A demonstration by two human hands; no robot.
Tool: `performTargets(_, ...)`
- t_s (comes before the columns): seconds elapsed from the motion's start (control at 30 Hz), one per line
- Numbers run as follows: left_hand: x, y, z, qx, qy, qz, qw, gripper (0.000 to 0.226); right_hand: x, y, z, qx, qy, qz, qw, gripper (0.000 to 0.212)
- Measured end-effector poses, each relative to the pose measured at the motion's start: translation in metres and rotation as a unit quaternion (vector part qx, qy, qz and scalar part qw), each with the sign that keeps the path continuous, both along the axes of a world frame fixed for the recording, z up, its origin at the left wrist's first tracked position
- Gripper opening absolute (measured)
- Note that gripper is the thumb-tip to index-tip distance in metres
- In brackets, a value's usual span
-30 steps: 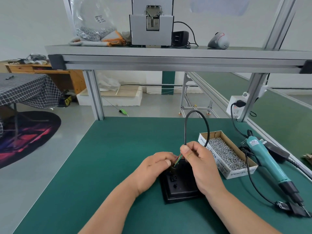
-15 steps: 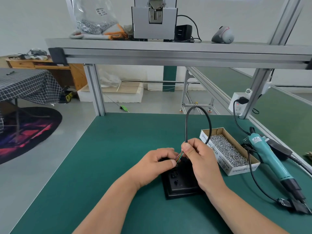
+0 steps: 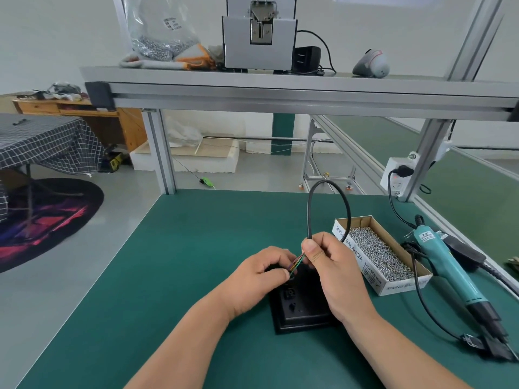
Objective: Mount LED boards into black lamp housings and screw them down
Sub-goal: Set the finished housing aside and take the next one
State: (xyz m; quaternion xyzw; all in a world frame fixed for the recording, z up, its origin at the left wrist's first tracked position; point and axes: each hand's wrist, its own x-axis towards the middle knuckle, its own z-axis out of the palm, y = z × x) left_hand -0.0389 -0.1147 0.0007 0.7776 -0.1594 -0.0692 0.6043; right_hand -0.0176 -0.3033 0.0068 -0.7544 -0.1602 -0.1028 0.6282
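A square black lamp housing (image 3: 302, 311) lies on the green bench mat in front of me. My right hand (image 3: 334, 272) pinches a black cable (image 3: 310, 211) that loops up and back behind the fingers. Thin coloured wires (image 3: 297, 263) run from the cable's end down to my left hand (image 3: 259, 279), whose curled fingertips pinch them at the housing's far edge. The far part of the housing is hidden under both hands. No LED board is visible.
A cardboard box of small silver screws (image 3: 379, 252) stands just right of my right hand. A teal electric screwdriver (image 3: 452, 273) with its cord lies further right. A metal shelf (image 3: 280, 88) crosses overhead, and a socket (image 3: 397, 175) sits on the right post.
Both hands hold their grip on the cable and wires over the housing. My view has tilted slightly upward, with little other movement.
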Motion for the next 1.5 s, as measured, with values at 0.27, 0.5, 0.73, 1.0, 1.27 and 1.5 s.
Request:
performTargets(0.27, -0.006, 0.0, 0.001, 0.037, 0.017, 0.018, 0.999, 0.087, 0.003, -0.002, 0.005, 0.098, 0.019, -0.012, 0.995, 0.026)
performTargets(0.5, -0.004, -0.004, -0.002, 0.071, -0.001, -0.005, 0.997, 0.149, 0.009, -0.01, 0.013, 0.228, 0.059, -0.008, 0.972, 0.028)
performTargets(0.73, -0.004, -0.007, -0.003, 0.057, -0.002, -0.01, 0.998, 0.142, 0.012, -0.014, 0.02, 0.322, 0.093, 0.044, 0.941, 0.024)
performTargets(1.0, -0.003, -0.003, 0.003, -0.003, 0.028, 0.018, 0.999, 0.134, 0.016, -0.017, 0.02, 0.342, 0.125, 0.037, 0.931, 0.01)
performTargets(1.27, 0.001, 0.001, 0.0, -0.036, 0.044, 0.024, 0.998, 0.13, 0.02, -0.021, 0.014, 0.205, 0.062, -0.026, 0.977, 0.018)
performTargets(1.5, 0.006, 0.01, -0.005, -0.149, 0.095, 0.073, 0.982, 0.136, 0.005, -0.032, 0.032, -0.079, -0.105, -0.06, 0.99, 0.029)
